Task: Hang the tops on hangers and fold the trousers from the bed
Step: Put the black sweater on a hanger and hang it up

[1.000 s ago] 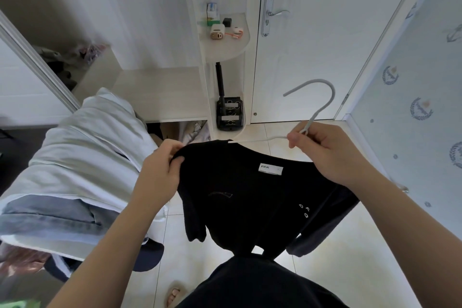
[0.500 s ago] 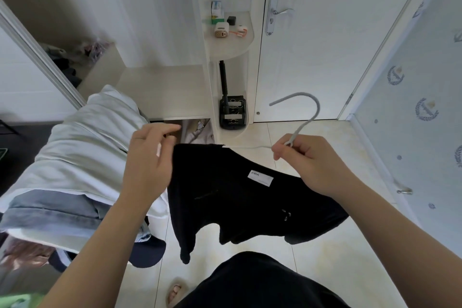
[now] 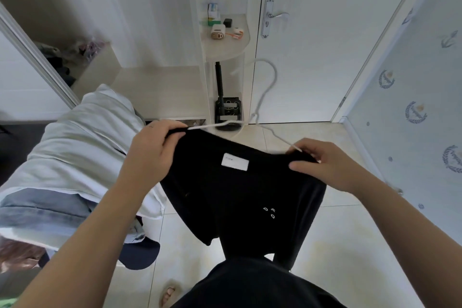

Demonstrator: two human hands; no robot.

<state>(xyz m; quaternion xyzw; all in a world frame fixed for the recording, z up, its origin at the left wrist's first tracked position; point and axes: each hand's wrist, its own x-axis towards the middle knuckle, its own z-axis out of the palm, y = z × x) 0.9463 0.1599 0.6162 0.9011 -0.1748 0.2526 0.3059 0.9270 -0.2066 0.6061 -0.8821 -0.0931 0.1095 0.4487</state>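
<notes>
A black top (image 3: pixel 240 192) with a white neck label hangs in front of me over a thin white hanger (image 3: pixel 268 87), whose hook points up toward the door. My left hand (image 3: pixel 150 155) pinches the top's left shoulder where the hanger's arm comes out. My right hand (image 3: pixel 322 165) grips the right shoulder together with the hanger's other arm. The rest of the hanger is hidden inside the fabric.
To my left lies a pile of pale and blue clothes (image 3: pixel 72 157) with a dark cap (image 3: pixel 140 252) below it. Ahead are a white closed door (image 3: pixel 312 40), a corner shelf (image 3: pixel 225 40) with small items, and a black stand (image 3: pixel 227 112) on the tiled floor.
My right hand has slid from the hanger's neck out to the right shoulder. The left hand has gripped the left shoulder again, and the top is spread wider across the hanger.
</notes>
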